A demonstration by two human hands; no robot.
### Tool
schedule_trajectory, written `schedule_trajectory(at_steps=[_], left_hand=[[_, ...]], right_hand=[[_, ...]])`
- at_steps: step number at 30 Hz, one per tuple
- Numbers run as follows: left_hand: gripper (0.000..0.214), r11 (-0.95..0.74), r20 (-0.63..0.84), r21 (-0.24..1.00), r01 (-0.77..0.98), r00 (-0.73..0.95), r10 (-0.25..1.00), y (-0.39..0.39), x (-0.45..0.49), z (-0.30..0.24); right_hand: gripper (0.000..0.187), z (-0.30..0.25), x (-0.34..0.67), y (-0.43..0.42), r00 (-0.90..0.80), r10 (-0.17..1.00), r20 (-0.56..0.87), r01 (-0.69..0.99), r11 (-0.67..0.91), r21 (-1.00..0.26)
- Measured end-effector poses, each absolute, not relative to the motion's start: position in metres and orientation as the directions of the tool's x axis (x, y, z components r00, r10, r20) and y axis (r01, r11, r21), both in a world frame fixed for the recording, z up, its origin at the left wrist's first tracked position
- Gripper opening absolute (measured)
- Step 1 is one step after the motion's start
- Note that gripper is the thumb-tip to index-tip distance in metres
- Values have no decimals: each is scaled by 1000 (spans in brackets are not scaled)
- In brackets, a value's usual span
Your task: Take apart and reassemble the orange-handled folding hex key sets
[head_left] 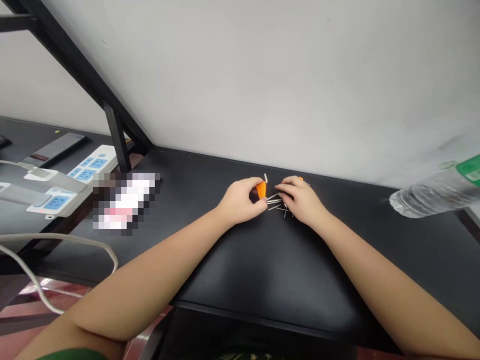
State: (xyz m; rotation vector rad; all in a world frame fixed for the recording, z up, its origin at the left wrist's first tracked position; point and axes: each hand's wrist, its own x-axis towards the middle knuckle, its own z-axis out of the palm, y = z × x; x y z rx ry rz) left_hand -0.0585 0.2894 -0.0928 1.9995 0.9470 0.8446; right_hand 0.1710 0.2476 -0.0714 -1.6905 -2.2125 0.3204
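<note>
Between thumb and fingers, my left hand point(243, 200) grips a small flat orange piece point(261, 190), held on edge just above the black table. A short silver bar sticks up at its top. Several thin silver rods point(274, 201) lie between my hands, some crossing each other. My right hand point(302, 200) is closed at the right ends of these rods, its fingertips curled round them and hiding part of them. Behind its knuckles shows a bit of another orange piece point(301, 178), mostly hidden.
A clear plastic bottle point(423, 197) with a green label is at the right. To the left lie a blurred-out rectangular item point(129, 200), a white power strip point(84, 175) with plugs, and a loose white cable point(90, 240). A pale wall point(281, 90) rises behind the black table point(262, 270).
</note>
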Motion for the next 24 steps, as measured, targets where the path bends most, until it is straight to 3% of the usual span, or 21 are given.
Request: schedule_trajectory(at_steps=[5,9,13,24], left_hand=[[36,-485,300,796,362,460,836,291,-56,-99],[40,-513,322,772,377,464,825,290,-55,-102],[43,-523,308,743,417,480,821,291,-55,-103],[42,-539,303,703,464,489,818,293,-57,-102]], right_hand=[[22,-72,166,247,-284,958,32,922,282,-266],[9,-63,159,245,-197,974,-115,956,165,-244],[9,-58,158,246,-126,971,-203,959,67,-274],[6,-63,165,247,-79,995,56,793,97,-602]])
